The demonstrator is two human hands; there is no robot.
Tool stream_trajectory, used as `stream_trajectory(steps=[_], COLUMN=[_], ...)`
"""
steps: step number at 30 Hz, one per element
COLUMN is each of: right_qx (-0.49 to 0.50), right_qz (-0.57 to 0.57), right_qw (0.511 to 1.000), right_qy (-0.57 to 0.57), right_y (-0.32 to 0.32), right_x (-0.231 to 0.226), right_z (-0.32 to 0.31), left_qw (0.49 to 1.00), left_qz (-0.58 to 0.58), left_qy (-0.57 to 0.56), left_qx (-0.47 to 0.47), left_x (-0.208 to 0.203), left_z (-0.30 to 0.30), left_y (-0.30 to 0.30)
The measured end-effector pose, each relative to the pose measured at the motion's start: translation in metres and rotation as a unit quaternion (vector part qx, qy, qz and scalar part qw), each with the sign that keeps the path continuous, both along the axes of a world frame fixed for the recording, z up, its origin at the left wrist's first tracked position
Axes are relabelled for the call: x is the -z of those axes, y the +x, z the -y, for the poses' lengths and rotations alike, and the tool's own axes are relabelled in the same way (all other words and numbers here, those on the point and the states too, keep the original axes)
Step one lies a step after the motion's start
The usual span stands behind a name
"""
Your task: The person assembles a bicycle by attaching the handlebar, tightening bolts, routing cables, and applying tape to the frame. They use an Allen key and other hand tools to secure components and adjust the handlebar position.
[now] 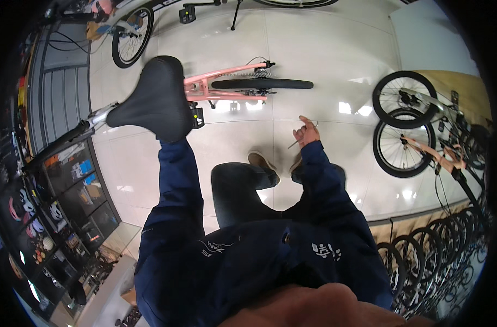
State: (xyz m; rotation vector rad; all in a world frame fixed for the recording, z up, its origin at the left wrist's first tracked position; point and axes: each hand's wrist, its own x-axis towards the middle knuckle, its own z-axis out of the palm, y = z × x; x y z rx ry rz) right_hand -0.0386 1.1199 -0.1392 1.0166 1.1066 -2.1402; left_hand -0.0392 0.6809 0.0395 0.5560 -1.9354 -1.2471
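My left sleeve runs up to the black saddle [157,101] of a bicycle with a pink frame [226,71]. The saddle hides my left hand, so its grip does not show. To the right of the saddle lies the rear wheel [262,84], seen edge-on between the pink frame ends, with the sprockets beside it. A black pedal [197,115] sticks out below the saddle's right edge. Out over the floor, apart from the bicycle, my right hand [308,133] holds a thin metal rod, bent like a hex key [293,144]. Its index finger points away from the rod.
Another bicycle's wheel [133,37] and kickstand [237,15] stand at the far side. On the right are two bicycle wheels [404,143] and an orange-pink frame part [431,152]. Several tyres [409,253] line the lower right. Shelves [87,191] with helmets and boxes fill the left.
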Motion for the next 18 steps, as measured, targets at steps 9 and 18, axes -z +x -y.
stream_trajectory(steps=[9,18], right_qx=[0.048,0.208], right_qz=[-0.078,-0.025], right_qw=[0.995,0.975], right_qy=[0.03,-0.071], right_y=[-0.096,-0.087], right_x=[0.175,0.213], right_z=[0.035,0.043], left_qw=[0.983,0.971], left_qz=[-0.158,-0.231], left_qy=[-0.046,-0.057], left_qx=[-0.075,-0.017], left_x=[0.017,0.016], left_z=[0.002,0.003], left_y=[-0.02,0.014])
